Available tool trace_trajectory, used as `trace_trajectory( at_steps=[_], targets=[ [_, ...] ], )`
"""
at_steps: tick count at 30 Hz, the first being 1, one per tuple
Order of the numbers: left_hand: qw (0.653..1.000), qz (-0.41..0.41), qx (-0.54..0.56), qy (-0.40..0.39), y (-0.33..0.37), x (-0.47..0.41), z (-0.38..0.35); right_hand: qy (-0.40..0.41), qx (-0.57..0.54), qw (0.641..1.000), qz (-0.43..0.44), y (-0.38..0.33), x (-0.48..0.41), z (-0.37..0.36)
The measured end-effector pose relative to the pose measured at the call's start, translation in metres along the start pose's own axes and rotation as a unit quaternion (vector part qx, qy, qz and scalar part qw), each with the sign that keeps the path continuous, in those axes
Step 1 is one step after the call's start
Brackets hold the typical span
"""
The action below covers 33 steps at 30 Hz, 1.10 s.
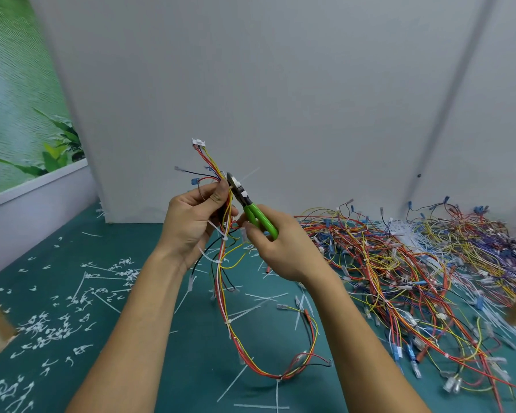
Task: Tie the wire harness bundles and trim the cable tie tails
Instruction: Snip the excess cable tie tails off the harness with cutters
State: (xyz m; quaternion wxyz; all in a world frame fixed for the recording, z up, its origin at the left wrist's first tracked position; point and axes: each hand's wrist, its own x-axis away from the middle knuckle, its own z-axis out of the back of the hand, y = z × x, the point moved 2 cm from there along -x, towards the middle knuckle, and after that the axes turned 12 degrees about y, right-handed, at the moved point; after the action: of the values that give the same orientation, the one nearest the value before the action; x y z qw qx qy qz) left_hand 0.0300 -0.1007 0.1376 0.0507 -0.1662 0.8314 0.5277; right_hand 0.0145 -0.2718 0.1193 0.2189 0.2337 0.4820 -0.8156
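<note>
Grips one harness point(224, 265) in the left hand point(191, 222), fingers curled round the wires near the top, clear above the desk point(167, 368). Holds green cutters point(248, 205) in the right hand point(280, 251), fingers wrapped round the handles, blades set at a white tail point(250, 174) jutting up and right from the bundle. Cannot say for sure whether the blades have bitten; possibly just meeting it. Looks partway through trimming this harness. Shows ties point(228, 322) already cinched along the hanging loop, with long tails left at the wrist and at the loop's bottom, so more snips to come. Suggests plenty already trimmed, going by the offcuts point(52, 326) littering the desk at left. Leaves a big pile point(414, 263) at right, tied or not unclear.
</note>
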Motion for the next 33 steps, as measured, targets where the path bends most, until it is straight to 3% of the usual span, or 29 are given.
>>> trace_trajectory(
  at_steps=[4, 8, 16, 22, 28, 33],
  targets=[
    [1.0, 0.0, -0.005, -0.001, -0.0001, 0.0003, -0.0006, 0.004, -0.002, 1.0, -0.014, 0.0011, -0.0005, 0.0017],
    [1.0, -0.002, -0.006, -0.015, 0.0004, 0.0017, -0.0012, -0.05, -0.013, 0.998, -0.035, 0.0016, 0.0019, -0.0003],
    [1.0, 0.001, -0.023, 0.002, 0.0023, 0.0007, 0.0, -0.005, -0.024, 0.999, -0.041, -0.0001, -0.0001, -0.0009],
    [1.0, 0.004, -0.019, -0.012, 0.0025, 0.0024, 0.0005, -0.073, -0.027, 0.996, -0.051, -0.0004, 0.0024, -0.0007],
    [1.0, 0.012, -0.015, 0.006, 0.0044, 0.0025, -0.0008, -0.009, -0.031, 0.999, -0.037, -0.0011, 0.0007, -0.0018],
    [1.0, 0.007, -0.006, -0.007, 0.004, 0.0034, -0.0027, -0.014, -0.036, 0.998, -0.039, -0.0005, 0.0012, 0.0002]
  ],
)
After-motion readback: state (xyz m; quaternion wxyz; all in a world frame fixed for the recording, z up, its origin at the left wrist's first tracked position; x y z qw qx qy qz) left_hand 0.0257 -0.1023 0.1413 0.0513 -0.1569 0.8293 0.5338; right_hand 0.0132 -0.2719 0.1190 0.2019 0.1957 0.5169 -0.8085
